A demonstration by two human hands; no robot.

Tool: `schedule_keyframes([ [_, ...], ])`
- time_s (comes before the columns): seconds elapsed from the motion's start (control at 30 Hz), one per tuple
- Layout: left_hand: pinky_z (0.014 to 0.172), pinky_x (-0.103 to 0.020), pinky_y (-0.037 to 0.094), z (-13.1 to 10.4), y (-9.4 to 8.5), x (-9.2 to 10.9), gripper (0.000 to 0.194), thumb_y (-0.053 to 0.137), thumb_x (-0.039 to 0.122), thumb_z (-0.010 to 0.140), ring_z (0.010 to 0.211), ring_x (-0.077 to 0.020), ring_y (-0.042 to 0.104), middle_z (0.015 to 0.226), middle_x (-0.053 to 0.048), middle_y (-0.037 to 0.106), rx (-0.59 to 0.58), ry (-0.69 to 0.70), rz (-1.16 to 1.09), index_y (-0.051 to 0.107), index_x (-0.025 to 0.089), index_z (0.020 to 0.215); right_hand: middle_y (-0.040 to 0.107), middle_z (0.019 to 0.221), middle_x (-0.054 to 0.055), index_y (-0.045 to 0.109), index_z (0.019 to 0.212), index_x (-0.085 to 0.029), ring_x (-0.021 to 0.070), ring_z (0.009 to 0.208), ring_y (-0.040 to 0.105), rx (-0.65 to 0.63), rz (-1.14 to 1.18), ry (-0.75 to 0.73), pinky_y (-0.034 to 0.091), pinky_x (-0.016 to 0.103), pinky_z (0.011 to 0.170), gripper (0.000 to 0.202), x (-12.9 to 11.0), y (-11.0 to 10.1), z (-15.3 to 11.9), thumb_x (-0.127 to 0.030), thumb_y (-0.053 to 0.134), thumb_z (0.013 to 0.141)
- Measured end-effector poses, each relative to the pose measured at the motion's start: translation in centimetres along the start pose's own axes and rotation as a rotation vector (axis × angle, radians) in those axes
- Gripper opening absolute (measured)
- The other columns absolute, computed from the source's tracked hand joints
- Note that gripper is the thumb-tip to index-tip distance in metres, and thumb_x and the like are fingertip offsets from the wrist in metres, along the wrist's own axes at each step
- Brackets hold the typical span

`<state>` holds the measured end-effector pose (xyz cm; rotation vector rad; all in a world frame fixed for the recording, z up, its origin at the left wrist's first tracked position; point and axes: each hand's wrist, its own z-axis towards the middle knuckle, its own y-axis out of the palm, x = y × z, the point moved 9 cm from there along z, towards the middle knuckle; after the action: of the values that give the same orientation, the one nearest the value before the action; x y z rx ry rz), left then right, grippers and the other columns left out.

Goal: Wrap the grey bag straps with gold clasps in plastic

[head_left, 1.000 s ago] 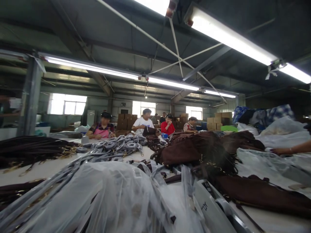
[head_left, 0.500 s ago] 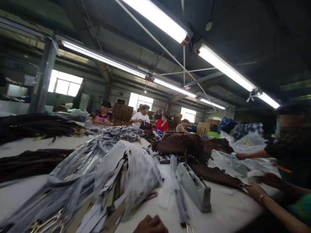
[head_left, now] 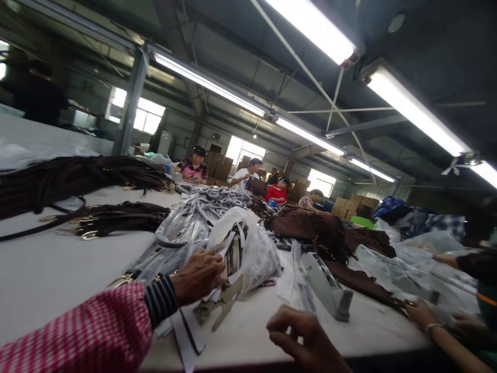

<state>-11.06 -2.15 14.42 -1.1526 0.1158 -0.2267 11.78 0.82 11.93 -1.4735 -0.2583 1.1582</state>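
My left hand [head_left: 200, 277], in a pink checked sleeve with a striped cuff, has its fingers curled at the mouth of a clear plastic bag [head_left: 258, 254]. White and tan strips [head_left: 233, 254] stick out of this bag, and the fingers appear closed on some of them. More white strips [head_left: 184, 334] lie below that wrist. Near the table's front edge, my right hand [head_left: 298, 331] is raised, half curled, with a gap between thumb and fingers and nothing visible in it. Beyond it stands a grey tape dispenser [head_left: 330, 290].
Plastic-wrapped grey straps [head_left: 182, 228] are heaped behind the bag. Dark brown straps with gold hooks [head_left: 124, 215] lie on the white table [head_left: 97, 269] at left, brown pieces [head_left: 306, 228] beyond. A co-worker's hand [head_left: 421, 313] holds a brown piece at right; several people sit farther back.
The view has swung left and down. My left hand has come into view at the strips, and my right hand has risen further into the picture. Grey straps no longer cover the left foreground.
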Motion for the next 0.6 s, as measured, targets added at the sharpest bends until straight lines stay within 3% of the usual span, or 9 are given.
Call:
schedule_keyframes([
  [0.07, 0.089, -0.045, 0.045, -1.5, -0.5, -3.0, 0.017, 0.065, 0.036, 0.095, 0.106, -0.0311, 0.061, 0.106, -0.008, 0.071, -0.027, -0.046, -0.012, 0.070, 0.021, 0.101, 0.068, 0.116, 0.005, 0.070, 0.115, -0.027, 0.0248, 0.106, 0.063, 0.025, -0.074, -0.171, 0.051, 0.037, 0.097, 0.022, -2.6, 1.9, 4.4, -0.024, 0.063, 0.094],
  [0.13, 0.097, -0.050, 0.045, -3.3, 0.2, -5.1, 0.033, 0.067, 0.045, 0.093, 0.119, -0.0356, 0.057, 0.125, -0.009, 0.068, -0.041, -0.066, -0.024, 0.068, 0.027, 0.120, 0.059, 0.138, 0.008, 0.064, 0.131, -0.028, 0.0287, 0.123, 0.054, 0.062, -0.237, -0.253, 0.044, 0.042, 0.108, 0.042, -2.9, 3.9, 7.9, -0.019, 0.066, 0.090],
  [0.23, 0.109, -0.062, 0.037, -5.6, 2.4, -7.3, 0.055, 0.071, 0.050, 0.089, 0.142, -0.0448, 0.040, 0.153, -0.007, 0.052, -0.057, -0.084, -0.023, 0.056, 0.039, 0.140, 0.050, 0.148, 0.008, 0.059, 0.139, -0.033, 0.0340, 0.131, 0.045, 0.063, -0.410, -0.251, 0.041, 0.049, 0.110, 0.054, 0.0, 6.2, 11.9, -0.028, 0.074, 0.088],
  [0.3, 0.112, -0.064, 0.034, -6.2, 2.6, -9.0, 0.054, 0.070, 0.045, 0.091, 0.146, -0.0444, 0.035, 0.158, -0.006, 0.047, -0.016, -0.123, -0.010, 0.055, 0.039, 0.143, 0.053, 0.144, 0.007, 0.061, 0.136, -0.035, 0.0330, 0.131, 0.044, 0.035, -0.431, -0.259, 0.042, 0.048, 0.110, 0.048, 2.2, 6.9, 13.9, -0.032, 0.074, 0.090],
  [0.4, 0.110, -0.050, 0.041, -5.7, 0.9, -12.4, 0.038, 0.063, 0.037, 0.095, 0.139, -0.0353, 0.047, 0.150, -0.008, 0.056, 0.074, -0.227, -0.005, 0.064, 0.028, 0.132, 0.055, 0.141, 0.007, 0.065, 0.133, -0.033, 0.0290, 0.129, 0.045, 0.020, -0.422, -0.262, 0.042, 0.043, 0.111, 0.037, 4.4, 6.5, 16.3, -0.029, 0.067, 0.097],
  [0.5, 0.102, -0.039, 0.046, -4.2, -0.5, -16.2, 0.026, 0.054, 0.034, 0.098, 0.124, -0.0284, 0.057, 0.131, -0.007, 0.067, 0.077, -0.408, -0.021, 0.070, 0.022, 0.115, 0.056, 0.139, 0.007, 0.067, 0.132, -0.032, 0.0281, 0.129, 0.046, 0.024, -0.418, -0.216, 0.042, 0.041, 0.111, 0.034, 5.7, 5.9, 18.2, -0.031, 0.064, 0.099],
  [0.6, 0.095, -0.040, 0.048, -2.9, 0.1, -18.7, 0.033, 0.047, 0.041, 0.099, 0.116, -0.0301, 0.062, 0.115, -0.010, 0.072, 0.035, -0.577, -0.023, 0.071, 0.020, 0.107, 0.056, 0.141, 0.008, 0.067, 0.133, -0.033, 0.0282, 0.130, 0.046, 0.032, -0.427, -0.195, 0.042, 0.042, 0.111, 0.034, 6.0, 6.0, 18.9, -0.033, 0.061, 0.100],
])
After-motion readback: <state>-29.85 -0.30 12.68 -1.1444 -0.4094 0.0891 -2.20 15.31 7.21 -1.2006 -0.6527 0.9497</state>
